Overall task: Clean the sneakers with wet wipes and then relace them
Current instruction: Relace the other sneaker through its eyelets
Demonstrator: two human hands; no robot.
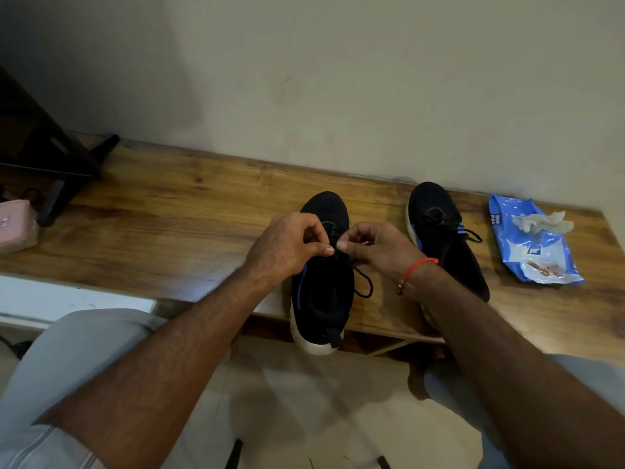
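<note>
i see my left hand (287, 245) and right hand (375, 247) close together, each pinching the black lace (363, 282) over the near sneaker (321, 299) on the bench (169, 225).

**A room in a home**

This looks like an ordinary household room. A low wood-grain bench (169, 211) runs along a plain, scuffed cream wall (338, 79). On it sit worn sneakers (443, 238), a pack of baby wipes (534, 245) and a pink case (15, 225). Dark furniture (44, 154) stands at the left, over a pale tiled floor (304, 418).
</note>
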